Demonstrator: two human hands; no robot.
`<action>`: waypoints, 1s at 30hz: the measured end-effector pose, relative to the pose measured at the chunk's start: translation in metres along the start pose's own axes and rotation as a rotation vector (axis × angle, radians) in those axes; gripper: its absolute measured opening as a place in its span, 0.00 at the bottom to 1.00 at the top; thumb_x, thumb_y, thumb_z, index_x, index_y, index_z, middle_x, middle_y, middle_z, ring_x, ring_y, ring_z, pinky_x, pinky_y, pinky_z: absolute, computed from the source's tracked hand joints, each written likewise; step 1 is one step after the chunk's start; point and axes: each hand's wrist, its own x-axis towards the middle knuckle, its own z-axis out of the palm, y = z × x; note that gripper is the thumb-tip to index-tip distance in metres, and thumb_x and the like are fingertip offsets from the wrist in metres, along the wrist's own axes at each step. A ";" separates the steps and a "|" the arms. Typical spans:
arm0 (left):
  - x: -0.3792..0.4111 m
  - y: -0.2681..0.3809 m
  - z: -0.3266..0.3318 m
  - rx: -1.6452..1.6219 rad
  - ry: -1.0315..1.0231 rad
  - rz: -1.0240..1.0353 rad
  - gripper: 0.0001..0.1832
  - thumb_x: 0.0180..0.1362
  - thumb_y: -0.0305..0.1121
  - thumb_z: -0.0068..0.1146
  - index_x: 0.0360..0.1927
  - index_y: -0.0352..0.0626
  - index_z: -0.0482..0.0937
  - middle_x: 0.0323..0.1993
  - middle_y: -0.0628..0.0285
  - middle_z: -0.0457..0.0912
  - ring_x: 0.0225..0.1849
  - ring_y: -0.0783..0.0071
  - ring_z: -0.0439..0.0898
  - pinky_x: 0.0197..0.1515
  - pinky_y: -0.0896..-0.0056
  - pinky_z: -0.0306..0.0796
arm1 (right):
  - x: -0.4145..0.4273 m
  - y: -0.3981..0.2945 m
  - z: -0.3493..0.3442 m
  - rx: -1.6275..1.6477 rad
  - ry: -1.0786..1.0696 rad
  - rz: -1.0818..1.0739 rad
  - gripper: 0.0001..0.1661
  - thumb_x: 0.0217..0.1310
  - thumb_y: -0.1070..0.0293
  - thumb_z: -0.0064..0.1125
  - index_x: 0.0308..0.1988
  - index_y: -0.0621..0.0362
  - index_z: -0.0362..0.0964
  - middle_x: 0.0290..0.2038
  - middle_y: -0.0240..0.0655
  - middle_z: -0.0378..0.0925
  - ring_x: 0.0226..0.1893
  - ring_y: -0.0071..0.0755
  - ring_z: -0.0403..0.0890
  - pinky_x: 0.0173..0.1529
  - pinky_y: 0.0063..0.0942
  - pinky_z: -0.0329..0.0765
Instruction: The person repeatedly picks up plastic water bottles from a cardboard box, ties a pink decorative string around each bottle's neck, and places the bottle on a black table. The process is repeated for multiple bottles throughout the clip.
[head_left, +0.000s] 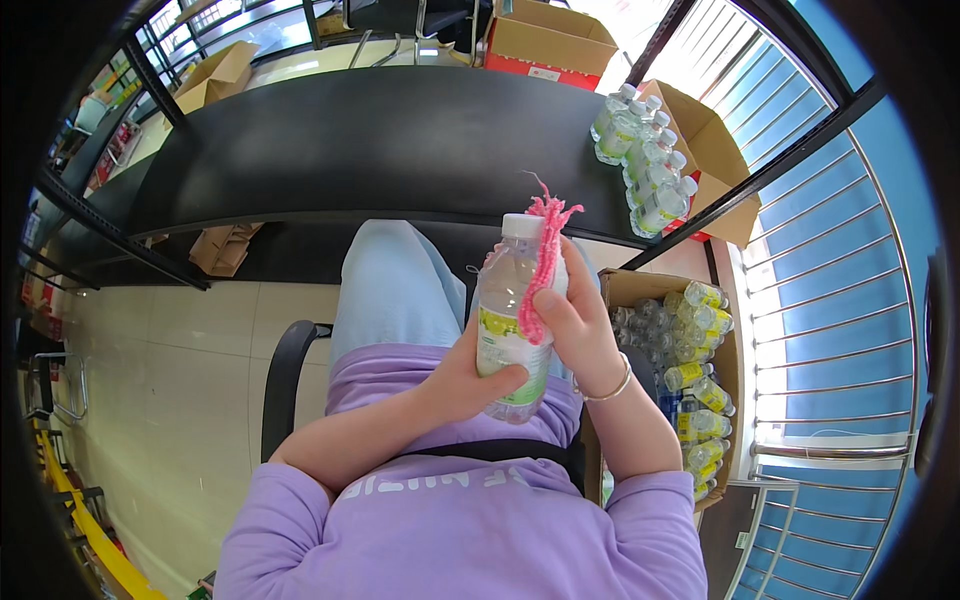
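A clear plastic bottle (499, 352) with a white cap and a green and yellow label stands nearly upright above my lap. My left hand (469, 367) is wrapped around its lower part, thumb across the label. With my right hand (577, 315) I pinch a pink knitted cloth (546, 277) against the bottle's right side; its frayed end sticks up beside the cap. The fingers of my right hand behind the bottle are mostly hidden.
Several similar bottles (645, 165) stand at the right end of the black table (375, 142). A cardboard box (660, 285) full of bottles is at my right. Open cardboard boxes (555, 37) lie beyond the table, and a metal railing (832, 307) runs along the right.
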 end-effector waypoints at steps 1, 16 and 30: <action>-0.002 -0.003 -0.003 -0.131 -0.062 -0.077 0.36 0.47 0.37 0.60 0.57 0.40 0.54 0.47 0.56 0.68 0.48 0.67 0.70 0.50 0.66 0.65 | 0.001 0.005 -0.004 0.104 -0.036 0.015 0.32 0.52 0.68 0.53 0.56 0.63 0.51 0.45 0.35 0.67 0.46 0.25 0.69 0.50 0.25 0.66; 0.011 -0.009 -0.012 -0.221 -0.065 -0.075 0.28 0.57 0.39 0.49 0.56 0.41 0.52 0.49 0.61 0.64 0.52 0.77 0.64 0.54 0.72 0.59 | 0.004 -0.018 -0.011 -0.070 0.159 -0.073 0.30 0.48 0.76 0.56 0.53 0.63 0.57 0.41 0.31 0.70 0.40 0.20 0.72 0.44 0.20 0.70; -0.002 -0.009 0.002 0.016 -0.020 0.132 0.24 0.60 0.40 0.44 0.54 0.38 0.56 0.46 0.63 0.67 0.48 0.79 0.65 0.51 0.75 0.61 | 0.001 -0.007 -0.007 0.163 0.011 -0.063 0.34 0.50 0.67 0.54 0.56 0.66 0.52 0.48 0.38 0.68 0.47 0.27 0.70 0.50 0.26 0.69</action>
